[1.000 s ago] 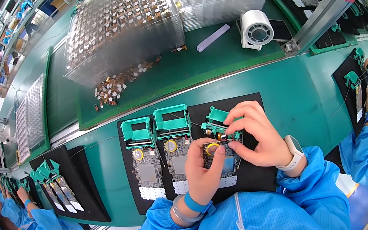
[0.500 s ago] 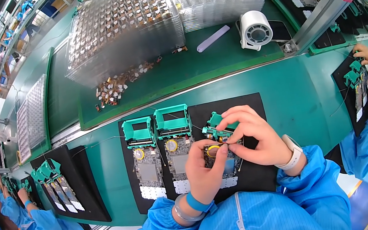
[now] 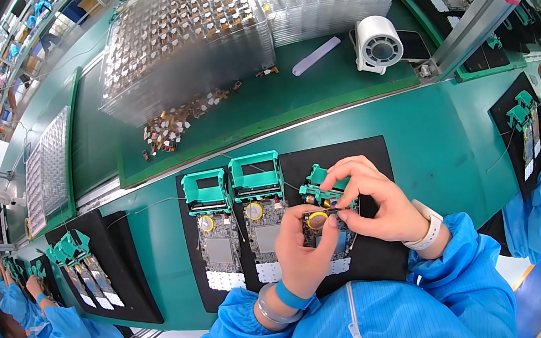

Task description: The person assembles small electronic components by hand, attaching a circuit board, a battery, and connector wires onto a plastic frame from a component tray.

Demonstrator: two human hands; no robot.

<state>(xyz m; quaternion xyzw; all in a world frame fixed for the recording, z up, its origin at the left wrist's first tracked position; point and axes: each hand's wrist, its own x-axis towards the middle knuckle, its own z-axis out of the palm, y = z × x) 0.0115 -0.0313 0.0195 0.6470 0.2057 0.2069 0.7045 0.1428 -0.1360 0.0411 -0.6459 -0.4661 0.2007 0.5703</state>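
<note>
Both hands meet over the upper edge of the rightmost circuit board point(image 3: 336, 264), just below its tilted green plastic frame point(image 3: 316, 179). My left hand point(image 3: 302, 254) pinches with thumb and forefinger beside a round yellow-rimmed coin cell point(image 3: 316, 219). From the other side my right hand point(image 3: 379, 204) has its fingertips closed at a thin dark edge or part, too small to name. My fingers cover much of that board. To the left lie two similar boards, a middle board point(image 3: 268, 239) and a left board point(image 3: 220, 250), each joined to an upright green frame.
A black mat point(image 3: 362, 153) lies under the boards. Behind the ledge stand stacked clear trays point(image 3: 185, 54), a pile of small parts point(image 3: 166, 131), a pale purple stick point(image 3: 316, 57) and a white fan point(image 3: 377, 45). A metal post point(image 3: 474, 10) rises at right. Co-workers sit on both sides.
My hands stay at the same spot on the board, with only slight finger shifts. The view has moved slightly. At right, a co-worker's hands have shifted a little.
</note>
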